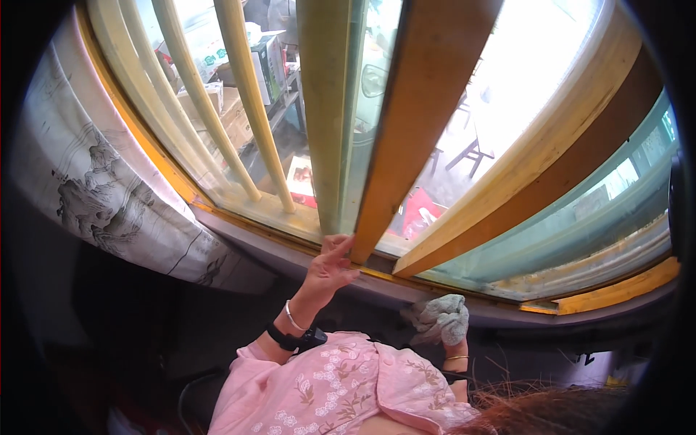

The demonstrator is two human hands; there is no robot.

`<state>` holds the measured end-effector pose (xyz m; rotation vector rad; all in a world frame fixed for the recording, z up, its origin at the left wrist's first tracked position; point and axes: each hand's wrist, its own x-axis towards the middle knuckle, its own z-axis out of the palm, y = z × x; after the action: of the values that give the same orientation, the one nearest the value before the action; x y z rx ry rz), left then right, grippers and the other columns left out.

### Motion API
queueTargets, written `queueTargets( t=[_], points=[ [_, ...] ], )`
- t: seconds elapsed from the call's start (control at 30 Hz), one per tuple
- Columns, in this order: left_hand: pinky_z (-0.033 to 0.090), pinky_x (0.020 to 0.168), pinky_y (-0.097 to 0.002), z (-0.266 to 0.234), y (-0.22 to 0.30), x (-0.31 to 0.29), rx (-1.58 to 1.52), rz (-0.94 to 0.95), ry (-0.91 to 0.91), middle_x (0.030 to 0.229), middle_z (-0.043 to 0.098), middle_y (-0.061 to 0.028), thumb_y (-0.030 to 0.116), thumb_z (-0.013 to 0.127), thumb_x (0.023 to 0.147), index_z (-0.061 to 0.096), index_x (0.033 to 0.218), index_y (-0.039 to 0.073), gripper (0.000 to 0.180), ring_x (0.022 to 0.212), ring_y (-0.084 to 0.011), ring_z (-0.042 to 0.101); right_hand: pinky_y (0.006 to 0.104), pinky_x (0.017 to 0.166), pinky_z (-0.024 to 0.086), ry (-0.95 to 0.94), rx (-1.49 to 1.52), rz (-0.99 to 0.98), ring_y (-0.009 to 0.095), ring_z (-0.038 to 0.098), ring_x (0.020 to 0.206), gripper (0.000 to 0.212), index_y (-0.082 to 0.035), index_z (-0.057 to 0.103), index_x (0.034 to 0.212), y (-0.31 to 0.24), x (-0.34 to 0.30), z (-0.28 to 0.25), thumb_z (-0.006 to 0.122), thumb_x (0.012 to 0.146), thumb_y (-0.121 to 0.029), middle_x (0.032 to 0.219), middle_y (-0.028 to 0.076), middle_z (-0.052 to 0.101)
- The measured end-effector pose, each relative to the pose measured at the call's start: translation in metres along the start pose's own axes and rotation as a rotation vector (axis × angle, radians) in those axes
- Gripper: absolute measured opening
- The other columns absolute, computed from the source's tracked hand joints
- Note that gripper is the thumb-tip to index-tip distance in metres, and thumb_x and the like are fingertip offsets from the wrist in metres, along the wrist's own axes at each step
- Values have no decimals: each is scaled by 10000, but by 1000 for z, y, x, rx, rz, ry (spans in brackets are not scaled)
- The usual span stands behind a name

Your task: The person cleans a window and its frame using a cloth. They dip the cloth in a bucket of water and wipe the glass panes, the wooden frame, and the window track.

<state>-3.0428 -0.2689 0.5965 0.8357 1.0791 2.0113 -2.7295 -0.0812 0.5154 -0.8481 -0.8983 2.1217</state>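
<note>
My left hand (330, 267) reaches up to the bottom of a wooden window sash (424, 109), its fingers touching the sash's lower corner at the sill. My right hand is mostly hidden under a crumpled grey cloth (441, 317) that it grips below the sill; only its wrist with a gold bangle shows. The window pane (507, 87) has yellow-brown wooden frames. My pink floral sleeves fill the lower middle.
Pale yellow window bars (217, 109) stand at the left. A white curtain with an ink landscape print (94, 188) hangs at far left. The grey sill (391, 286) runs across. Outside are boxes, a stool and red items. Dark space lies below.
</note>
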Motion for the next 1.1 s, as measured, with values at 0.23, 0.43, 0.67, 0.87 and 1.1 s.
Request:
queueTargets(
  t=[0.23, 0.43, 0.67, 0.87, 1.1],
  points=[
    [362, 999, -253, 22, -18, 4, 80, 6, -140, 1323, 330, -12, -3, 701, 777, 442, 1428, 86, 706, 1219, -107, 371, 326, 836, 521, -174, -314, -196, 205, 607, 954, 346, -71, 550, 1180, 22, 10, -49, 420, 1003, -338, 1084, 59, 616],
    [351, 1014, -264, 42, -33, 11, 105, 12, -263, 1326, 311, -37, -19, 689, 761, 393, 1458, 82, 764, 1245, -138, 331, 304, 838, 510, -152, -349, -202, 169, 599, 931, 211, -64, 562, 1131, 21, 6, -59, 436, 992, -160, 1046, 37, 614],
    [405, 1024, -299, 52, -41, 8, 55, -13, -272, 1356, 241, -35, -49, 679, 757, 331, 1485, 101, 821, 1285, -143, 307, 291, 772, 492, 37, -293, -123, 172, 578, 820, 116, -100, 564, 940, 16, 0, -24, 567, 824, -88, 893, 23, 600],
    [463, 975, -293, 51, -34, 8, 130, -38, -324, 1360, 234, -32, -45, 679, 759, 322, 1495, 181, 849, 1287, -149, 309, 333, 812, 521, -180, -442, -159, 217, 616, 918, 267, -70, 565, 1113, 18, 7, -26, 416, 968, -238, 1025, 69, 632],
    [520, 838, -275, 53, -21, 20, 228, -108, -347, 1369, 279, -44, -15, 682, 750, 365, 1472, 109, 798, 1281, -151, 331, 269, 734, 508, -94, -1698, -461, 139, 576, 827, 132, -140, 581, 979, 41, 14, -53, 493, 886, -106, 887, 8, 580]
  ],
)
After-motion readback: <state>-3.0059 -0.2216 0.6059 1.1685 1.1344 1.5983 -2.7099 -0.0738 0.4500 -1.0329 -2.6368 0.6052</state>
